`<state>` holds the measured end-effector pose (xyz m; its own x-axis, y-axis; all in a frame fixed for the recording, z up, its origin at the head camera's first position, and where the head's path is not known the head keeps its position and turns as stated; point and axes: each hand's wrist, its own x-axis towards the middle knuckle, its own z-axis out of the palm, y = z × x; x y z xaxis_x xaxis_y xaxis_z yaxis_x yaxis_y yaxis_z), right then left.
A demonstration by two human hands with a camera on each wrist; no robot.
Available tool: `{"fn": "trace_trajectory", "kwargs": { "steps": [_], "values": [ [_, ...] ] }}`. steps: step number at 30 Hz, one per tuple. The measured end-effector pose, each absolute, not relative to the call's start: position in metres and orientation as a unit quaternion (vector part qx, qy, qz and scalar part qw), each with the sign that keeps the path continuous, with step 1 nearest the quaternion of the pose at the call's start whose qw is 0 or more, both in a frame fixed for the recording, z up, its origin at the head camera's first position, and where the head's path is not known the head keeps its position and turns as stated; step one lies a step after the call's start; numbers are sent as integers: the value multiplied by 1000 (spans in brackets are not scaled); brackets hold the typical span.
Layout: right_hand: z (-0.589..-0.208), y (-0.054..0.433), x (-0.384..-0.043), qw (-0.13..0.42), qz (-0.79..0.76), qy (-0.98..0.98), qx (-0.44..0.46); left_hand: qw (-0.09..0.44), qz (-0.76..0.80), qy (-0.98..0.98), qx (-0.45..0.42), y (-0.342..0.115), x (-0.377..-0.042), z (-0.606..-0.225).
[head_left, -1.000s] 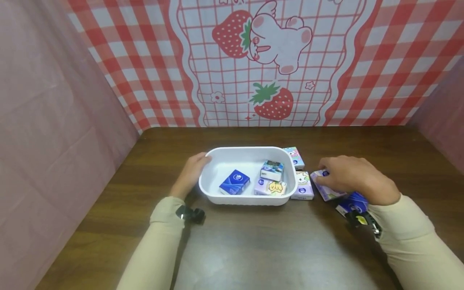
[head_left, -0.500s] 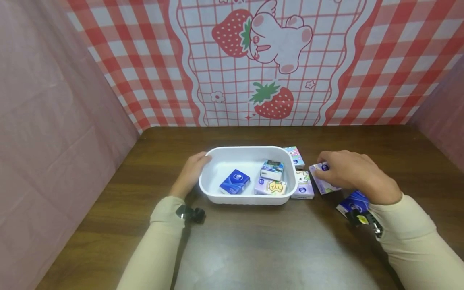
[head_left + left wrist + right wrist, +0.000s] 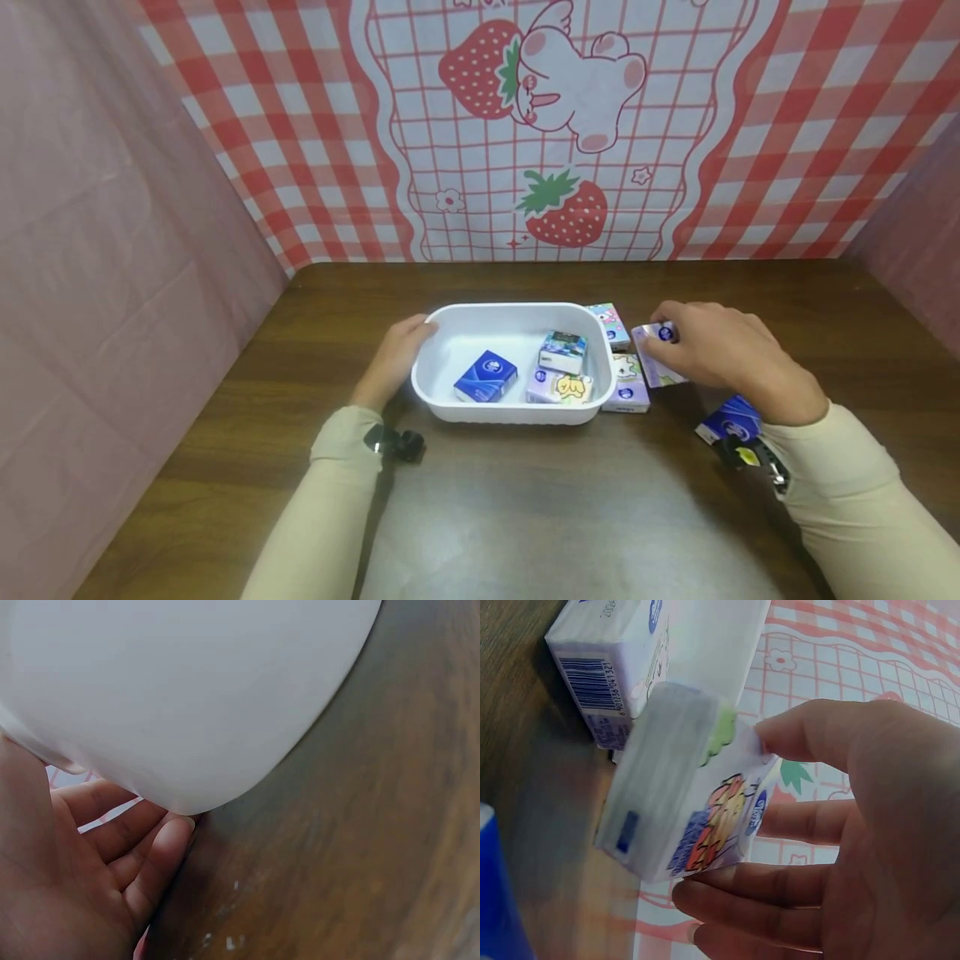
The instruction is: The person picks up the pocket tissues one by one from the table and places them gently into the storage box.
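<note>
My left hand (image 3: 397,354) holds the left end of a white plastic tub (image 3: 465,329), thumb at the rim; in the left wrist view its fingers (image 3: 161,855) curl against the underside. A lilac tissue pack (image 3: 682,780) with a cartoon print is pinched between the thumb and fingers of my right hand (image 3: 723,346), tilted, just right of the tub. Inside the tub lie a dark blue tissue pack (image 3: 486,377), a teal-and-white one (image 3: 562,352) and a lilac one with a yellow figure (image 3: 559,387).
Against the tub's right side are another lilac pack (image 3: 626,385) and a pastel pack (image 3: 611,327). A blue pack (image 3: 731,419) lies under my right wrist, partly covered. A checked strawberry cloth (image 3: 562,208) hangs behind the wooden table (image 3: 540,500).
My right hand has moved away from me and slightly left, taking the lilac tissue pack along, away from the blue pack. The left hand and the tub have stayed put.
</note>
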<state>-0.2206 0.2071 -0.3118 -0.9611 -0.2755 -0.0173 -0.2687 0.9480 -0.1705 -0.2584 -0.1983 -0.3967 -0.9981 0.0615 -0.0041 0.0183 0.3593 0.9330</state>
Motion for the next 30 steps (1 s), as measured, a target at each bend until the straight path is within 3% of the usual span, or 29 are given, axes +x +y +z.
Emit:
{"fn": "trace_trajectory", "kwargs": {
  "steps": [30],
  "values": [
    [-309,199,-219,-28,-130,984,-117,19,560,828,23,-197,-258,-395]
  ]
}}
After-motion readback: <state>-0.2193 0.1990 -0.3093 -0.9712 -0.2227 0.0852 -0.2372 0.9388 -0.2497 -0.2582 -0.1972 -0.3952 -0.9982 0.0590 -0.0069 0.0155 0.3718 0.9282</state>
